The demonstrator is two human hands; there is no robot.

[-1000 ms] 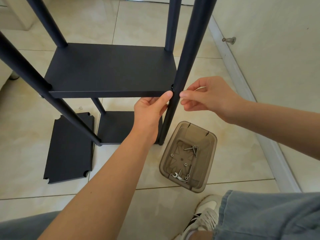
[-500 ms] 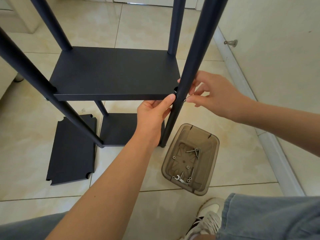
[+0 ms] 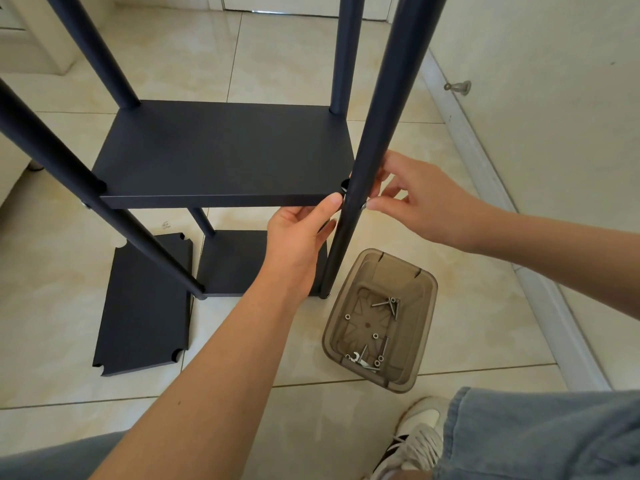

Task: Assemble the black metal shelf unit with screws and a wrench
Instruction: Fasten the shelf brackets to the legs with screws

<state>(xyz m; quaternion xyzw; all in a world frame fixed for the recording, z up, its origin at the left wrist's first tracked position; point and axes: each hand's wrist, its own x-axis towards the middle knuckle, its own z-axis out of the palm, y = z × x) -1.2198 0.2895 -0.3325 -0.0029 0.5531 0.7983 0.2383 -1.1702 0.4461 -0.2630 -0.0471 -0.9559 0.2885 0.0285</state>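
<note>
Left hand [image 3: 298,233] gripping; right hand [image 3: 420,206] seemingly pinching

Matte black shelf unit [image 3: 221,150], translucent smoky-brown bin [image 3: 420,299] holding silver screws [image 3: 384,303], glossy beige marbled floor [image 3: 62,271], faded blue jeans [image 3: 540,434].

1. The left grip [image 3: 298,233] holds the shelf [image 3: 221,150] at its near right corner, thumb on its edge.
2. The right grip [image 3: 415,202] pinches a screw [image 3: 365,205] against the near right post [image 3: 375,133].
3. A brown bin [image 3: 420,299] holding loose screws [image 3: 386,303] stands beside that post.
</note>
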